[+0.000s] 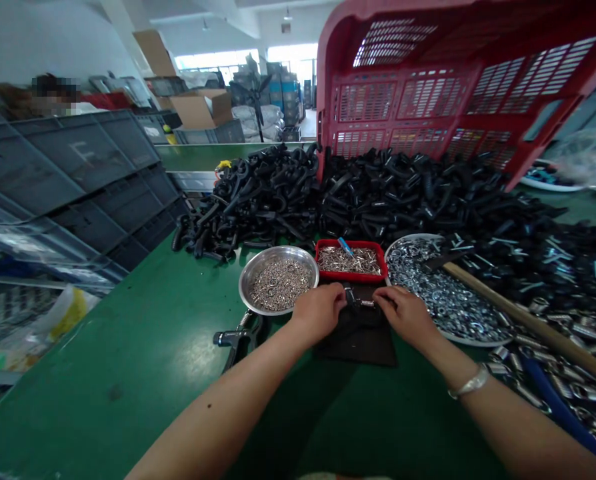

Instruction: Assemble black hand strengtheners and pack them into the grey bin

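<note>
My left hand [321, 312] is closed on one end of a dark handle-like part [354, 321], held over a black mat [368, 352]. From this part a small bright coil spring [367, 303] sticks out to the right. My right hand [404, 312] pinches at the spring's outer end; its fingertips hide what else may be there. Left of the mat, a dark clamp-like part [235, 339] with a spring lies on the green table [143, 373]. Just beyond my hands stand a steel bowl [245, 293] of tiny metal pieces and a red tray [351, 276] of metal pins.
Black handles [378, 193] are heaped along the back under a tipped red crate [328, 87]. A wooden-handled hammer [518, 313] crosses a white dish [465, 343] of small metal parts. Metal sleeves [573, 390] lie right. Grey crates [73, 173] stand left; a person is behind them.
</note>
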### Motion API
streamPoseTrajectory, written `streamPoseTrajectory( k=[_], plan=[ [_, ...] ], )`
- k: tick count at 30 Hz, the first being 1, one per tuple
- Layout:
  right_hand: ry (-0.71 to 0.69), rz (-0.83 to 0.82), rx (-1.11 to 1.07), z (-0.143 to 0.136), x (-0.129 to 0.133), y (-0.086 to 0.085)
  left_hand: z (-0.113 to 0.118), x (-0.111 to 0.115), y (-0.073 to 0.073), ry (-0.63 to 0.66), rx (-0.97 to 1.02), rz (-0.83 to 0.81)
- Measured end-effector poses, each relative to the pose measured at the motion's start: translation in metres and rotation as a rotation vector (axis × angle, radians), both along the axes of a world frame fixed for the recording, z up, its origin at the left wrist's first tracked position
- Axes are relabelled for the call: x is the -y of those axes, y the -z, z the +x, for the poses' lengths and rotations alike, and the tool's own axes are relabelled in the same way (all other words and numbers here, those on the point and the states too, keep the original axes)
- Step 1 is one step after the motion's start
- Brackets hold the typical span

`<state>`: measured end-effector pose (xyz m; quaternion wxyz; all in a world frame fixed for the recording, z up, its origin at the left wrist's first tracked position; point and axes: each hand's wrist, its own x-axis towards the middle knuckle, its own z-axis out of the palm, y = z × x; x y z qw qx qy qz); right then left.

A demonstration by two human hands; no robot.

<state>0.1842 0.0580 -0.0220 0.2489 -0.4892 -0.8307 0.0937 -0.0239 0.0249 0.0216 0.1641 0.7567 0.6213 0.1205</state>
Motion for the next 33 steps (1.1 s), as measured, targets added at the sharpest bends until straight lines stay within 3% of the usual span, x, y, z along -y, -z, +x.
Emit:
streamPoseTrajectory(
  k=[3, 7, 14, 23, 27, 30, 33],
  plan=[
    [0.024, -0.007, -0.06, 0.003, 0.003, 0.006, 0.018, 0.008, 0.01, -0.004, -0.094, 0.005],
    [0.028, -0.032, -0.099, 0.007, 0.005, 0.009, 0.024, 0.012, 0.02, -0.026, -0.169, 0.019],
    [0.016, -0.006, -0.092, 0.01, 0.006, 0.012, 0.026, 0.013, 0.021, -0.046, -0.177, -0.017],
    [-0.064, 0.216, 0.281, 0.006, 0.014, 0.007, 0.026, 0.015, 0.023, -0.059, -0.137, 0.011],
    [-0.188, 0.161, 0.406, 0.009, 0.008, -0.003, 0.027, 0.015, 0.022, -0.093, -0.124, -0.026],
    [-0.256, 0.068, 0.35, 0.012, 0.002, -0.015, 0.025, 0.013, 0.02, -0.122, -0.02, -0.025],
    [-0.221, -0.008, 0.082, 0.004, 0.006, -0.025, 0.019, 0.007, 0.016, -0.091, 0.333, -0.048]
  ],
)
